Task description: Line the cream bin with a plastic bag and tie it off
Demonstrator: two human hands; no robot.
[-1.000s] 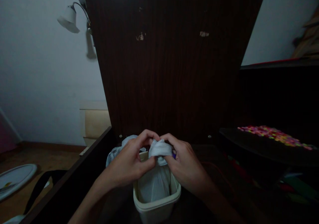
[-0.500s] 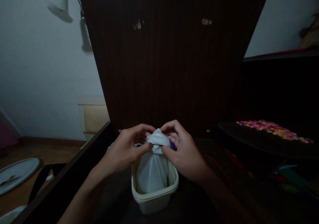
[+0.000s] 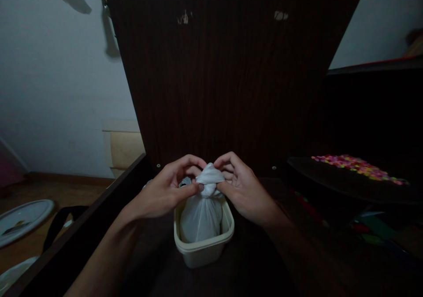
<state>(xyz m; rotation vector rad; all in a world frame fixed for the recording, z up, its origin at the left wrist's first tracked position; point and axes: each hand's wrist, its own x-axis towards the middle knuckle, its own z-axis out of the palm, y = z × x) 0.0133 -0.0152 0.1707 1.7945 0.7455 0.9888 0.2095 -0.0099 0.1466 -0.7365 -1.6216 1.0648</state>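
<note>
A white plastic bag (image 3: 201, 222), twisted into a knot at its neck, stands bulging inside a cream plastic tub (image 3: 203, 258). What the bag contains is hidden. My left hand (image 3: 168, 184) pinches the knotted top from the left, thumb pressed against the knot. From the other side my right hand (image 3: 243, 189) grips the same knot, its thumb tucked under the fold and its fingers curled behind. Both hands sit just above the tub's far rim.
Behind the tub rises a dark wooden panel (image 3: 224, 81). On the right, a dark shelf (image 3: 333, 178) carries a strip of many-coloured small pieces (image 3: 360, 167). A dark side board (image 3: 89, 220) runs along the left, with a white oval tray (image 3: 24, 222) on the floor beyond.
The folded bag top sits differently, with more of the knot showing between my thumbs. The whole view has shifted slightly, so the tub appears higher. Both hands keep their hold.
</note>
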